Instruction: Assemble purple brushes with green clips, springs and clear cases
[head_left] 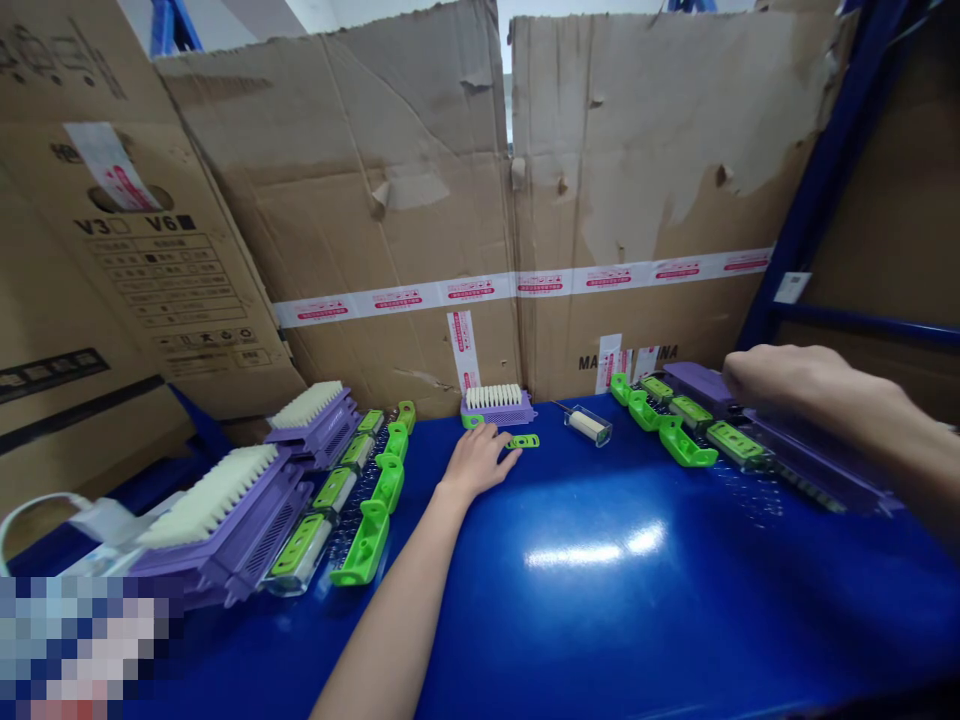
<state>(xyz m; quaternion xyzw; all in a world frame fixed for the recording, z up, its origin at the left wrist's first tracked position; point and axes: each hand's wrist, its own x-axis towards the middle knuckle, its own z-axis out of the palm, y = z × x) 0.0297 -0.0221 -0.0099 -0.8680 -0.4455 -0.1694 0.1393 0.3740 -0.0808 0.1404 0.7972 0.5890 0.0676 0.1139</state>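
Our left hand (478, 462) is at the far middle; our right hand (810, 385) is curled at the right by the purple pieces (817, 465).
Left hand palm down, thumb apart from fingers, just beside the flat green plate (527, 440); we can't tell if it touches. The plate lies on the blue tabletop (562, 620), near side of the cream-topped purple block (501, 408). Right hand blurred, fingertips hidden; we can't tell what, if anything, it pinches. Between the hands, far side, we have a clear case (588, 426) with a cream piece inside. Left side: purple blocks (247, 530), green-topped cases (335, 488), green brackets (386, 490) in rows. Right side: more brackets and cases. Cardboard (375, 220) stands behind.
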